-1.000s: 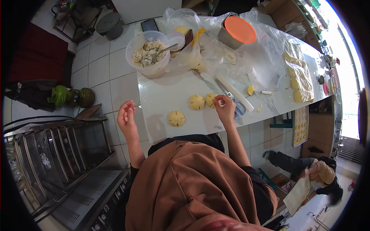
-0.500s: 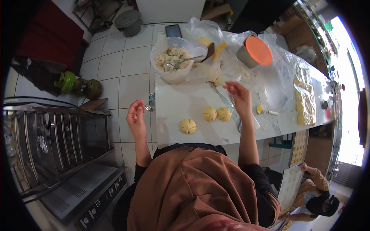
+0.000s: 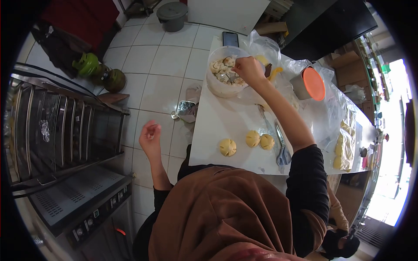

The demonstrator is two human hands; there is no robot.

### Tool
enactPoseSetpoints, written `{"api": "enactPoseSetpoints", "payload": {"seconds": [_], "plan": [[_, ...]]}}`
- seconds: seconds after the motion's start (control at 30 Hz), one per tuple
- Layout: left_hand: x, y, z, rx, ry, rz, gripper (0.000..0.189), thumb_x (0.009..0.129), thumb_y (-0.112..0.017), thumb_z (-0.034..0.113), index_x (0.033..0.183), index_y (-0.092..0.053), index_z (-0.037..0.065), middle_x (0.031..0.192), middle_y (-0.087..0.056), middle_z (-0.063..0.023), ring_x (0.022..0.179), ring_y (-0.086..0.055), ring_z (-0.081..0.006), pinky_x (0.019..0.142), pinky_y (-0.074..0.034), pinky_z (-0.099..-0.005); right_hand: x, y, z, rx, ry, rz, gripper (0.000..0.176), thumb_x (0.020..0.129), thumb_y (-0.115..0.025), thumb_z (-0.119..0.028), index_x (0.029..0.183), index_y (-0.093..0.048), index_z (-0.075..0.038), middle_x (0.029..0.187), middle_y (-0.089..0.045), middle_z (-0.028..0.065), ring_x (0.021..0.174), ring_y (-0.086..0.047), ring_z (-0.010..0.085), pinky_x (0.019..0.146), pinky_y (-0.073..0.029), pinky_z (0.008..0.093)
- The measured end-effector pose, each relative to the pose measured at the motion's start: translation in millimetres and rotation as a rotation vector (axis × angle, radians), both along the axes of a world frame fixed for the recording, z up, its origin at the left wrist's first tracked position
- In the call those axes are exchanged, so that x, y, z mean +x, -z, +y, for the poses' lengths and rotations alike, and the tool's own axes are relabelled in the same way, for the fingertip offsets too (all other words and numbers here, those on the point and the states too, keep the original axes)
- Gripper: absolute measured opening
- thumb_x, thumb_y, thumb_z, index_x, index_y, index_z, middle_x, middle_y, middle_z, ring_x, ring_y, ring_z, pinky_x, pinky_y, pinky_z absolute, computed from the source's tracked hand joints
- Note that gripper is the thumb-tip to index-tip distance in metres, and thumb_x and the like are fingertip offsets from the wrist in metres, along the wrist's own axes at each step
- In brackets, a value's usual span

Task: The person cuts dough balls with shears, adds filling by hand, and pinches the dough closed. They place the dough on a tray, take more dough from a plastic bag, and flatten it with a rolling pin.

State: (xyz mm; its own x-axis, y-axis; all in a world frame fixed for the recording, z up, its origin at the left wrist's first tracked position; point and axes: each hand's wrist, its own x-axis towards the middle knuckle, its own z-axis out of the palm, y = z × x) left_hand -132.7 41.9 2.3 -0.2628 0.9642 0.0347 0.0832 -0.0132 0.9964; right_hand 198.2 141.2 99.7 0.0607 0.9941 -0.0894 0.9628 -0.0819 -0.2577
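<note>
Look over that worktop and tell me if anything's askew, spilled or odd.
The lid looks askew on the tin: it tilts to one side, and a strip of darker rim seems to show past its edge. The slits in the buns look deliberate, and no clear spill shows.

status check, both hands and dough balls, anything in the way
Right hand over plastic tub, grip unclear. Left hand beyond table edge, loosely curled, seemingly empty. Three slit dough balls on table. Scissors just right of them.
</note>
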Motion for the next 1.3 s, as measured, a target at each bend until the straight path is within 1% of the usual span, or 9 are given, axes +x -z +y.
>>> {"api": "enactPoseSetpoints", "payload": {"seconds": [0.1,0.2,0.23,0.43,0.53,0.73,0.9,1.1,1.3], "plan": [[0.7,43.0,0.5,-0.187,0.172,0.147,0.016,0.081,-0.056,0.013,0.090,-0.060,0.000,0.078,-0.062,-0.0065,0.073,-0.057,-0.0092,0.065,-0.044,-0.0219,18.1,30.5,-2.4,0.396,-0.292,-0.018,0.012,0.068,-0.061,-0.009,0.080,-0.063,-0.008,0.074,-0.061,0.0094,0.073,-0.058,0.0290,0.081,-0.042,0.0350],[30.6,81.3,-3.5,-0.136,0.338,0.188,0.027,0.083,-0.054,0.023,0.098,-0.060,0.001,0.083,-0.064,-0.0084,0.074,-0.061,-0.0142,0.063,-0.045,-0.0249,5.2,11.6,-19.7,0.304,-0.180,-0.079,0.014,0.076,-0.058,-0.022,0.085,-0.063,-0.012,0.065,-0.060,0.0059,0.070,-0.058,0.0236,0.086,-0.037,0.0378],[42.5,76.9,-7.8,-0.150,0.400,0.251,0.028,0.081,-0.055,0.021,0.100,-0.059,0.000,0.084,-0.064,-0.0091,0.074,-0.061,-0.0144,0.063,-0.046,-0.0250,1.3,13.3,-26.7,0.302,-0.152,-0.113,0.016,0.078,-0.056,-0.021,0.089,-0.062,-0.012,0.075,-0.062,0.0036,0.078,-0.057,0.0193,0.093,-0.028,0.0413],[67.1,71.1,-25.8,-0.106,0.500,0.426,0.030,0.075,-0.060,0.018,0.101,-0.059,0.002,0.084,-0.062,-0.0156,0.074,-0.062,-0.0247,0.065,-0.046,-0.0314,1.0,34.5,-80.4,0.582,-0.214,-0.102,0.015,0.078,-0.056,-0.023,0.083,-0.062,-0.010,0.087,-0.059,0.0051,0.096,-0.047,0.0190,0.091,-0.022,0.0469],[55.2,61.2,-29.2,-0.155,0.561,0.480,0.028,0.075,-0.060,0.016,0.099,-0.060,0.002,0.083,-0.063,-0.0145,0.073,-0.062,-0.0241,0.065,-0.046,-0.0315,0.0,30.6,-97.9,0.713,-0.156,-0.071,0.016,0.076,-0.060,-0.024,0.083,-0.063,-0.010,0.100,-0.052,0.0063,0.102,-0.041,0.0236,0.089,-0.025,0.0440],[34.9,47.9,-32.3,-0.077,0.565,0.399,0.018,0.079,-0.058,0.016,0.094,-0.062,0.008,0.085,-0.062,-0.0085,0.074,-0.058,-0.0151,0.064,-0.044,-0.0257,-5.5,58.1,-87.7,0.748,0.445,0.373,0.040,0.063,-0.072,-0.028,0.083,-0.049,-0.003,0.099,-0.041,0.0146,0.096,-0.037,0.0310,0.086,-0.029,0.0387],[25.5,34.9,-36.7,-0.116,0.486,0.261,0.018,0.080,-0.056,0.015,0.097,-0.061,0.010,0.091,-0.061,-0.0044,0.075,-0.056,-0.0108,0.068,-0.042,-0.0228,-12.2,47.3,-104.8,0.776,0.457,0.556,0.032,0.069,-0.061,-0.003,0.096,-0.044,-0.003,0.102,-0.039,0.0168,0.090,-0.041,0.0313,0.079,-0.037,0.0373],[4.1,40.2,-43.2,-0.197,0.476,0.226,0.019,0.083,-0.052,0.012,0.100,-0.059,0.008,0.093,-0.061,-0.0031,0.077,-0.055,-0.0097,0.070,-0.043,-0.0228,-73.3,76.7,-223.0,-0.137,0.025,0.288,0.076,0.064,-0.071,-0.016,0.127,-0.030,-0.019,0.122,-0.032,0.0225,0.105,-0.040,0.0396,0.084,-0.041,0.0413],[-5.3,41.0,-32.0,-0.244,0.582,0.268,0.021,0.085,-0.050,0.014,0.102,-0.058,0.006,0.095,-0.060,-0.0036,0.078,-0.055,-0.0097,0.070,-0.043,-0.0228,-109.3,87.7,-230.3,-0.145,0.243,0.168,0.078,0.060,-0.072,-0.013,0.126,-0.031,-0.022,0.124,-0.030,0.0188,0.102,-0.039,0.0381,0.077,-0.046,0.0406]]}}
